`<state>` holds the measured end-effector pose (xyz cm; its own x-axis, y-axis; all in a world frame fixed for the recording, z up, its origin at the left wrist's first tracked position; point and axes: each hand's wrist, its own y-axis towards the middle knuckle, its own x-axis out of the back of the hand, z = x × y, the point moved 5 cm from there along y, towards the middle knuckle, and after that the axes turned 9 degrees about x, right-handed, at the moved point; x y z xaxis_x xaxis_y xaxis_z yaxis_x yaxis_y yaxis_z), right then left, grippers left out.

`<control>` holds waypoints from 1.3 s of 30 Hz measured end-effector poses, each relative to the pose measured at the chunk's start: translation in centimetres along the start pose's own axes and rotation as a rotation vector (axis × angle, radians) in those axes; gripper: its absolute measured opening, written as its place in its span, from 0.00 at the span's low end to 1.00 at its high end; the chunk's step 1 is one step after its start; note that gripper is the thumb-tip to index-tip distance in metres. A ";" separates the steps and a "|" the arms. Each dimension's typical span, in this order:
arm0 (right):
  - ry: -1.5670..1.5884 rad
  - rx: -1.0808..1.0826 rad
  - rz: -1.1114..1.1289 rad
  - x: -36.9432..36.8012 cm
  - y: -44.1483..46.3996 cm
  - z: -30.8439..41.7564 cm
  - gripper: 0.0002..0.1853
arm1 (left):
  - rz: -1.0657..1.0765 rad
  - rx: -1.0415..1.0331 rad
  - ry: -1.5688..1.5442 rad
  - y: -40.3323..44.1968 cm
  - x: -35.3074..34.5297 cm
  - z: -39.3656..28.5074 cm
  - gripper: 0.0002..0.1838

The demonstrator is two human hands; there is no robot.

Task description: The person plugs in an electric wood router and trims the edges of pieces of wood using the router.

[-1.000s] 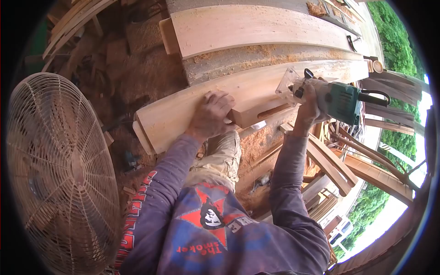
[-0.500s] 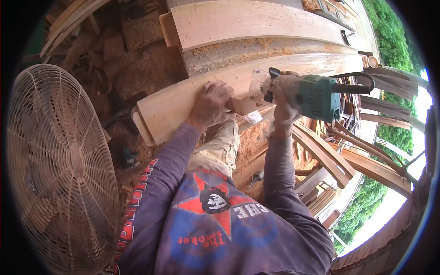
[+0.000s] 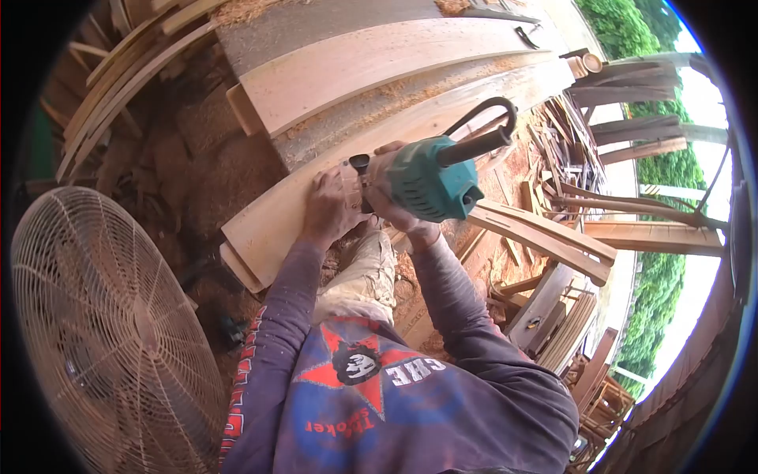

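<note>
My right hand (image 3: 395, 197) is wrapped round the body of a green power tool (image 3: 430, 180), whose black cord loops up from its rear. The tool's front end is close against my left hand (image 3: 330, 207). That hand lies at the near edge of a long curved wooden board (image 3: 276, 217), its fingers bent over something that the hand and tool hide. The small wood block seen before is now mostly hidden behind the tool and hands.
A large wire-caged fan (image 3: 126, 332) stands at the left. Another long board (image 3: 355, 67) lies beyond on the sawdust-covered bench (image 3: 308, 141). Long wooden pieces (image 3: 545, 237) lean at the right, near scrap wood (image 3: 572, 138). Stacked curved pieces (image 3: 130, 91) are at upper left.
My right hand has brought the power tool left, up against my left hand, and the tool's rear now faces more toward the camera. The whole view has turned and shifted.
</note>
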<state>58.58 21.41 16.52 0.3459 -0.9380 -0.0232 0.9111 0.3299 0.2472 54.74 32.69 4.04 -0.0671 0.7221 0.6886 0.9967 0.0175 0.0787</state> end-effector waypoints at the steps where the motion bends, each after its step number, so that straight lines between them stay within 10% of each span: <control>1: -0.051 0.078 0.024 -0.4 0.0 0.8 0.28 | -0.014 0.075 -0.016 -0.1 0.2 0.2 0.45; 3: -0.107 0.163 0.034 -0.3 -0.1 0.7 0.29 | -0.028 0.018 0.013 -0.3 -1.2 1.1 0.44; 6: -0.185 0.251 0.126 0.0 -0.7 0.0 0.30 | 0.050 0.442 -1.014 -0.7 -4.7 5.5 0.38; 9: -0.109 0.057 0.090 0.6 -1.6 -1.3 0.25 | 0.097 0.043 0.033 -0.9 -3.5 3.2 0.29; 19: -0.577 0.237 0.085 1.5 -4.4 0.5 0.36 | -0.071 0.045 -0.229 -0.4 0.4 -0.2 0.26; 31: 0.335 -0.042 -0.181 2.7 -6.6 -0.9 0.27 | -0.091 -0.161 -0.037 -0.1 -0.5 0.0 0.26; 39: -0.166 0.129 -0.201 5.6 -6.1 0.1 0.29 | -0.141 -0.183 0.008 0.0 -1.2 -0.1 0.28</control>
<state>54.95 14.14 14.99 0.1103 -0.9913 0.0720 0.9179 0.1294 0.3752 54.82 31.71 3.28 -0.2067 0.7155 0.6673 0.9528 -0.0078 0.3035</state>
